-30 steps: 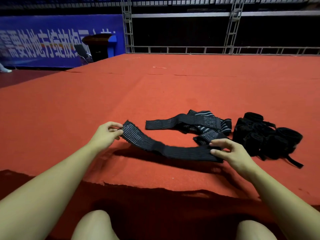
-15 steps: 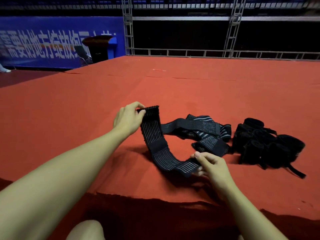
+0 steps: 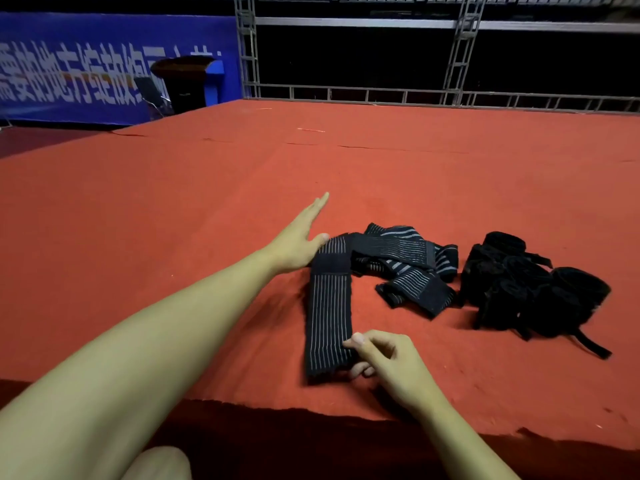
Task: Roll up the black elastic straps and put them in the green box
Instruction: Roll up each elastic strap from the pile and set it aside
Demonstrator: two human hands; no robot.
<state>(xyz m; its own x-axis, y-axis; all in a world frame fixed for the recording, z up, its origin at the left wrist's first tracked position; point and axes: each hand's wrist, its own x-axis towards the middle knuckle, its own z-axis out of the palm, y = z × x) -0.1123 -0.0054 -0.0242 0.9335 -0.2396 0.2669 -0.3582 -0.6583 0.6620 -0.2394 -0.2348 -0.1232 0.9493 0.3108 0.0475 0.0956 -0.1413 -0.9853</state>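
On red carpet (image 3: pixel 415 174), strap (image 3: pixel 329 317) lies lengthwise, running away from right hand (image 3: pixel 388 362).

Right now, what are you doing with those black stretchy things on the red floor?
A person is laying one black strap out flat on the red carpet, ready to roll it. The left hand is flat with straight fingers, its thumb touching the strap's far end. The right hand pinches the near end. More loose straps lie in a tangle beside it, and a pile of already rolled straps sits to the right. No green box is in view.
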